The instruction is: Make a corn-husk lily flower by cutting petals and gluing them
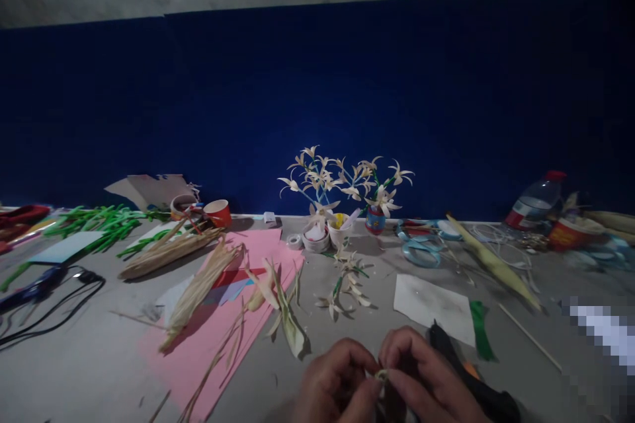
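Near the bottom edge, my left hand (335,380) and my right hand (429,380) meet with fingertips closed in a pinch. Between them is a small pale curled strip of corn husk (381,375), mostly covered by the fingers. Just beyond the hands, finished husk flowers (333,306) with green stems lie on the grey table. A loose pale husk piece (292,330) rests left of them. Beside my right hand lies a long black tool (449,353), partly hidden by that hand.
Husk flowers (317,178) stand in small cups at the back. Dry husks (198,301) lie on pink paper (173,377) to the left, near green pipe cleaners (99,221). White paper (431,304), a green strip (480,330), blue ribbon (421,252) and a bottle (536,201) are right.
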Motion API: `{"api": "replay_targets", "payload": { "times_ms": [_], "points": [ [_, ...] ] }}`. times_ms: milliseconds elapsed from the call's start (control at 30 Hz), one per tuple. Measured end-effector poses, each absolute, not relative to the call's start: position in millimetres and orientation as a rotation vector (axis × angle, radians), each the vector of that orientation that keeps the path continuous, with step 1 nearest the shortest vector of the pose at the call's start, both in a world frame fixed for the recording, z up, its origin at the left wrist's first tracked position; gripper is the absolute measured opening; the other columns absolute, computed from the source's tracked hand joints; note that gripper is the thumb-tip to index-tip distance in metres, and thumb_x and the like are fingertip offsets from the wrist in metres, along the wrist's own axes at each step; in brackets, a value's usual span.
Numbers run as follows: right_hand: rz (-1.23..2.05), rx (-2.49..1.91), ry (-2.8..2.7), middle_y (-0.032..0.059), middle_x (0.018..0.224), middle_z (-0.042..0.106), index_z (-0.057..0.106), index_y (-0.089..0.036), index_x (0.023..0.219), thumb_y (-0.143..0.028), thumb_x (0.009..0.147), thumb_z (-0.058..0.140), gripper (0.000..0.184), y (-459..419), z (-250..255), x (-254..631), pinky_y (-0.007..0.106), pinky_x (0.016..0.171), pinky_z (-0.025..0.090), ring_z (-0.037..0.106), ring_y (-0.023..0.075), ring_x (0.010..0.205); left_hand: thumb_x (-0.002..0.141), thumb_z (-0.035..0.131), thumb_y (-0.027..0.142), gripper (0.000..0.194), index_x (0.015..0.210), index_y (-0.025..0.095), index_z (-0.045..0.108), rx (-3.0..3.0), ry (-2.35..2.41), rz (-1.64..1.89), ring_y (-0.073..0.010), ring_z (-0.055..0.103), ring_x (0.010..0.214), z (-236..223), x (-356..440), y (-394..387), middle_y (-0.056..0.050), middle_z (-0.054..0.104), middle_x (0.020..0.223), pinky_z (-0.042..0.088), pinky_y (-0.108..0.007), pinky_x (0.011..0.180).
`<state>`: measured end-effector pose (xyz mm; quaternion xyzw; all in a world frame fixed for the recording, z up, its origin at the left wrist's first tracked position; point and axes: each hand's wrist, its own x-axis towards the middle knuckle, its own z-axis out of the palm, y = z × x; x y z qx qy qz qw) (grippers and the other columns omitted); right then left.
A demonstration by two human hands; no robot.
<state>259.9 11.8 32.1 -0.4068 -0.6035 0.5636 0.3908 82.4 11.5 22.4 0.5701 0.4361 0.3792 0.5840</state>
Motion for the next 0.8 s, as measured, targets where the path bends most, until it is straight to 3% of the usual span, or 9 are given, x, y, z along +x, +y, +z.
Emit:
{"api": "replay_targets", "payload": {
  "times_ms": [133,233,433,500,633,800],
  "points": [
    [0.948,-1.227,-1.973,0.0011,0.084,0.065,0.062,-0.025,0.091,-0.03,0.091,0.055,0.008,12.7,46.0,268.4,0.027,0.067,0.046,0.062,0.0192,0.08,0.089,0.058,0.039,0.022,0.082,0.018,0.06,1.57,1.132,0.838,-0.0117,0.036,0.054,26.9,79.0,13.0,0.005,0.041,0.061,0.024,-0.024,0.051],
    [0.791,-1.197,-2.109,0.0006,0.081,0.066,0.061,-0.024,0.084,-0.025,0.091,0.053,0.011,14.4,48.8,271.3,0.029,0.072,0.044,0.062,0.0183,0.079,0.091,0.054,0.037,0.021,0.082,0.018,0.06,1.622,1.124,0.828,-0.0134,0.042,0.058,28.3,77.4,14.4,0.002,0.048,0.064,0.029,-0.024,0.055],
    [1.666,-0.994,-1.391,-0.0081,0.063,0.046,0.049,-0.023,0.085,-0.061,0.089,0.053,0.038,13.7,32.8,261.7,0.024,0.054,0.039,0.045,0.011,0.053,0.091,0.052,0.043,0.029,0.08,0.018,0.06,1.568,1.103,0.817,-0.0149,0.043,0.062,26.0,75.0,14.3,0.001,0.048,0.066,0.032,-0.024,0.057],
    [1.645,-1.016,-1.416,-0.0081,0.064,0.045,0.05,-0.023,0.084,-0.057,0.086,0.059,0.035,12.6,33.8,261.2,0.024,0.055,0.036,0.043,0.0109,0.056,0.092,0.052,0.04,0.027,0.081,0.018,0.061,1.59,1.118,0.801,-0.0149,0.044,0.063,25.6,74.5,13.5,0.001,0.049,0.067,0.032,-0.023,0.057],
    [1.271,-1.2,-1.733,-0.003,0.075,0.051,0.057,-0.022,0.08,-0.039,0.086,0.064,0.019,13.1,40.8,267.5,0.025,0.062,0.039,0.05,0.0157,0.074,0.092,0.052,0.037,0.024,0.083,0.018,0.064,1.66,1.152,0.784,-0.0146,0.044,0.06,23.8,73.5,12.6,0.0,0.051,0.066,0.031,-0.023,0.055],
    [1.632,-0.809,-1.226,-0.0043,0.083,0.051,0.056,-0.022,0.081,-0.048,0.086,0.068,0.029,15.4,31.4,263.6,0.021,0.053,0.045,0.049,0.0087,0.06,0.093,0.051,0.041,0.028,0.081,0.019,0.064,1.686,1.139,0.791,-0.0153,0.046,0.061,20.1,73.1,13.8,-0.001,0.053,0.065,0.033,-0.024,0.055]
  ]
}}
